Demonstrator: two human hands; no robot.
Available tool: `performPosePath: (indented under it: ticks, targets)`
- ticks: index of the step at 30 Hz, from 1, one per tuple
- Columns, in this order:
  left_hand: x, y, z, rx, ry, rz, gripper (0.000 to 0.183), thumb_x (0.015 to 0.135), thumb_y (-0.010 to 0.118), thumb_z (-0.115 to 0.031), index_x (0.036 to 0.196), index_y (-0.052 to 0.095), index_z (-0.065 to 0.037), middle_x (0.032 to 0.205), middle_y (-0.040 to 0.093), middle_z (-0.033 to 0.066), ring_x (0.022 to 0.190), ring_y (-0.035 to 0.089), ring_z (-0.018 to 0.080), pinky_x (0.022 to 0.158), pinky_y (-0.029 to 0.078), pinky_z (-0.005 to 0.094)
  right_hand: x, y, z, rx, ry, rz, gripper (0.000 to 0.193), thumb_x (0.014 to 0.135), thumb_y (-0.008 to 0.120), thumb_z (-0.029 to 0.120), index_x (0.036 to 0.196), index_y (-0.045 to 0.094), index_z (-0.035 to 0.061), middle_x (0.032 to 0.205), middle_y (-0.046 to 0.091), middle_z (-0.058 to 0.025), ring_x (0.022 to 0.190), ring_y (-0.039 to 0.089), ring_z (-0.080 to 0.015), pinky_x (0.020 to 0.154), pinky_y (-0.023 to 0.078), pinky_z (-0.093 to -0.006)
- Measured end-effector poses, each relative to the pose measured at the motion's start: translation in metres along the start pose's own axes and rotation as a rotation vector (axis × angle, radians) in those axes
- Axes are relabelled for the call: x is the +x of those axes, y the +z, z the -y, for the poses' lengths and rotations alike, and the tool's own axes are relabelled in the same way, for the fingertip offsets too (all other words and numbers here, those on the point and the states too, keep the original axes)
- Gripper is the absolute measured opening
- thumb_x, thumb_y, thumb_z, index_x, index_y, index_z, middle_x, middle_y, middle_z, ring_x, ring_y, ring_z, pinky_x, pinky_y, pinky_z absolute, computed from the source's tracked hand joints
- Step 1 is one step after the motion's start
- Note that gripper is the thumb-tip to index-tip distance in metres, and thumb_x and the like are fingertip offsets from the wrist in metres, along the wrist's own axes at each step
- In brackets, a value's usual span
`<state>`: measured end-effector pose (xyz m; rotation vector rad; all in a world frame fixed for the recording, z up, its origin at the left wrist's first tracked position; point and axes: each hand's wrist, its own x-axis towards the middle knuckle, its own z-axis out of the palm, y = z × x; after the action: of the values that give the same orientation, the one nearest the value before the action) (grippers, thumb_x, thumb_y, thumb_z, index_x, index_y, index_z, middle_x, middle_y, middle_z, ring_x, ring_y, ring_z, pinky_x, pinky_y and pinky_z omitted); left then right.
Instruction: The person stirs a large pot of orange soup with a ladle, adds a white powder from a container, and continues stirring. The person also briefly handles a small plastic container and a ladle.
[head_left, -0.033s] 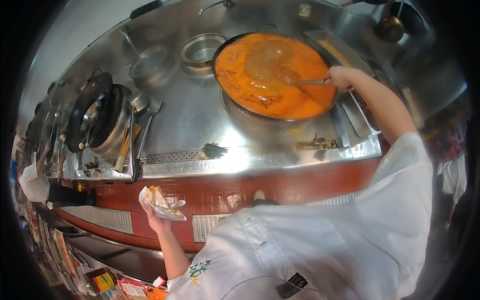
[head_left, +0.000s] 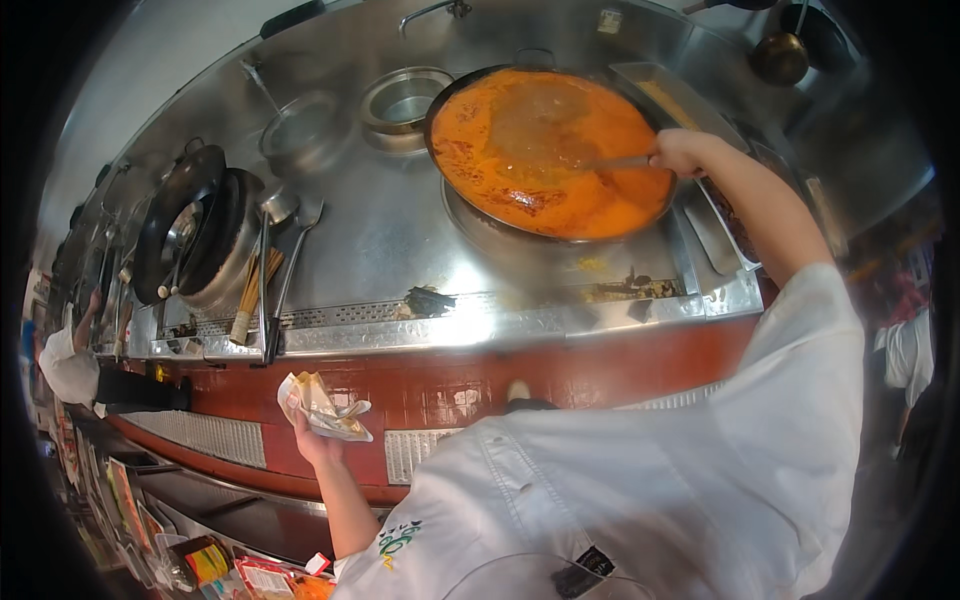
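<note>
My right hand point(head_left: 682, 152) reaches out over the steel cooking range and grips the metal handle of a ladle point(head_left: 610, 162) whose bowl is sunk in the orange sauce. The sauce fills a large wok point(head_left: 550, 150) set in the range top. My left hand point(head_left: 312, 432) is held low at my left side, below the counter's front edge, and holds a crumpled, empty plastic packet point(head_left: 322, 406). My white chef's jacket fills the lower right of the view.
A black wok point(head_left: 175, 235) leans at the left, with ladles point(head_left: 285, 260) and a bamboo brush point(head_left: 250, 300) beside it. A steel pot point(head_left: 300, 130) and a round steel basin point(head_left: 405, 100) stand at the back. Another person in white point(head_left: 70, 365) works far left.
</note>
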<state>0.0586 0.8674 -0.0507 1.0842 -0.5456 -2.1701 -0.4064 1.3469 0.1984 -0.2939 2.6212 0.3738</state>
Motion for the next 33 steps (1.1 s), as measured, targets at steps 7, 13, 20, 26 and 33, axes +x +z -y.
performPosePath:
  ticks: [7,13,20,26,33]
  targets:
    - [0.007,-0.005,0.001,0.021,-0.024,0.038,0.05,0.101,0.041,-0.031,0.145,0.038,-0.007,0.148,0.041,0.0129,0.133,0.042,0.035,0.11,0.032,0.0567,0.015,0.01,-0.012,0.016,-0.18,-0.082,0.025,0.094,0.052,0.02,0.105,0.069,0.0051,0.08,0.065,-0.016,0.053,0.06,-0.0276,0.049,0.048,-0.0419]
    - [0.007,-0.005,0.0,0.022,-0.038,0.047,0.05,0.102,0.04,-0.032,0.145,0.038,-0.007,0.147,0.041,0.013,0.132,0.042,0.035,0.11,0.032,0.0564,0.006,0.018,0.014,-0.144,-0.248,-0.156,0.03,0.092,0.053,0.017,0.119,0.065,0.0107,0.093,0.069,-0.0151,0.088,0.066,-0.0313,0.075,0.053,-0.0434]
    - [0.008,-0.002,-0.005,0.044,-0.032,0.089,0.051,0.102,0.041,-0.034,0.145,0.038,-0.007,0.147,0.042,0.0137,0.131,0.043,0.0355,0.109,0.033,0.0561,-0.028,0.028,-0.005,-0.049,-0.127,-0.429,0.028,0.092,0.056,0.025,0.119,0.065,0.0205,0.105,0.068,-0.0115,0.102,0.064,-0.0293,0.083,0.052,-0.0428]
    - [0.012,-0.003,-0.007,0.025,-0.036,0.06,0.051,0.102,0.04,-0.033,0.145,0.037,-0.007,0.147,0.042,0.014,0.131,0.043,0.0355,0.109,0.033,0.0568,-0.057,0.039,-0.038,0.692,0.034,-0.309,0.037,0.091,0.058,0.024,0.123,0.062,0.006,0.091,0.068,-0.0127,0.066,0.063,-0.0214,0.06,0.053,-0.0353]
    - [0.023,-0.004,-0.013,0.039,-0.05,0.075,0.05,0.102,0.039,-0.032,0.145,0.037,-0.007,0.148,0.04,0.0136,0.133,0.041,0.035,0.11,0.031,0.0562,-0.089,0.052,-0.069,0.254,0.086,-0.743,0.036,0.092,0.056,0.032,0.123,0.062,0.0153,0.11,0.067,-0.0166,0.104,0.062,-0.0353,0.087,0.049,-0.0451]
